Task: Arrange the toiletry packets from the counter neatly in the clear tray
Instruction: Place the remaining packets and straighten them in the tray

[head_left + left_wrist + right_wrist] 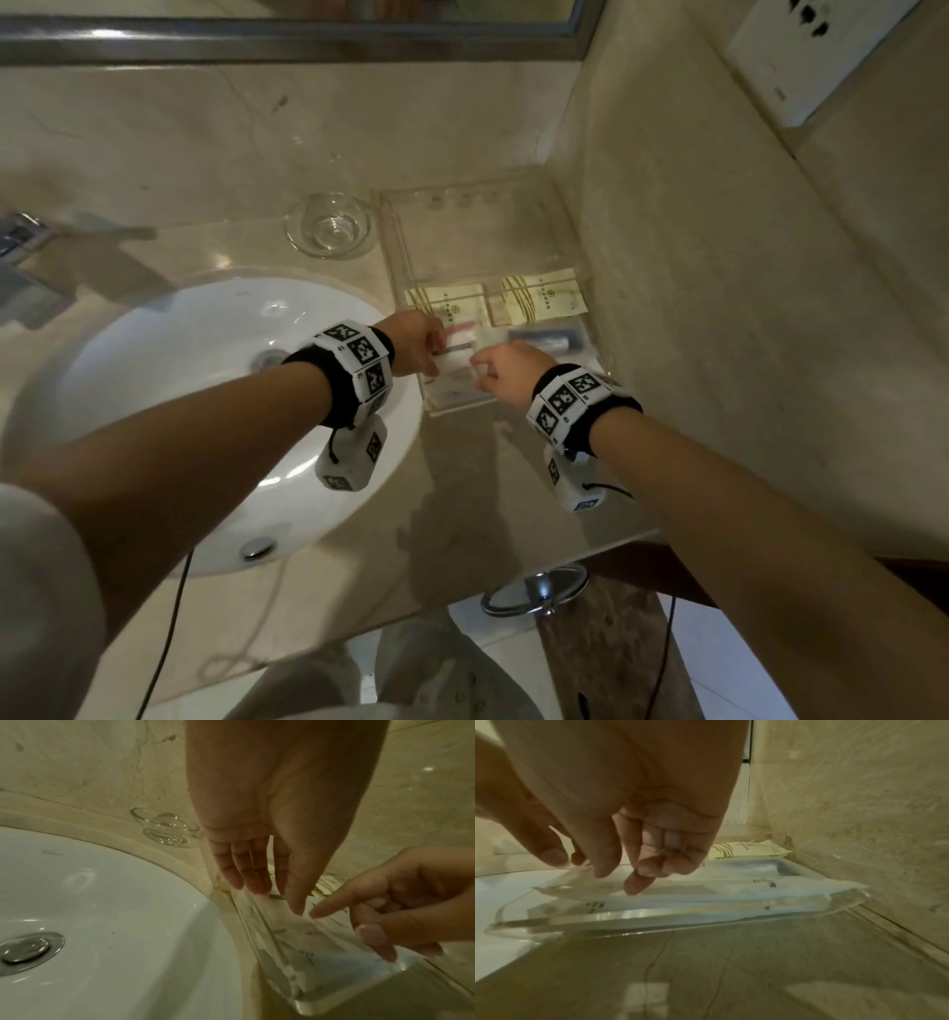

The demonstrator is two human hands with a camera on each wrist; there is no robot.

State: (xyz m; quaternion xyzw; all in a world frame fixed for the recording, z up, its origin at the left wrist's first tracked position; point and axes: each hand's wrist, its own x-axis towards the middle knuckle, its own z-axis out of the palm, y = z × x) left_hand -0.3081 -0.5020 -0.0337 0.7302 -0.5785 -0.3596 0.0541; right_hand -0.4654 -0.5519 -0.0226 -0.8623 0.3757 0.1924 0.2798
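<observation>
The clear tray [462,408] [334,1004] [654,914] sits on the counter between the sink and the right wall. Two yellow packets [447,303] [544,300] lie side by side in its middle, with a clear packet holding a blue item [549,339] [752,866] in front of them. A white packet [456,360] [295,931] [706,892] lies over others in the tray's near end. My left hand [436,354] [280,898] touches it with straight fingers. My right hand [480,372] [598,872] presses it with the index fingertip, its other fingers curled.
The white sink [205,360] with its metal drain [28,949] lies just left of the tray. A small glass dish [328,226] [167,829] stands behind the sink rim. The stone wall [719,308] runs along the tray's right side. A faucet [25,257] is at far left.
</observation>
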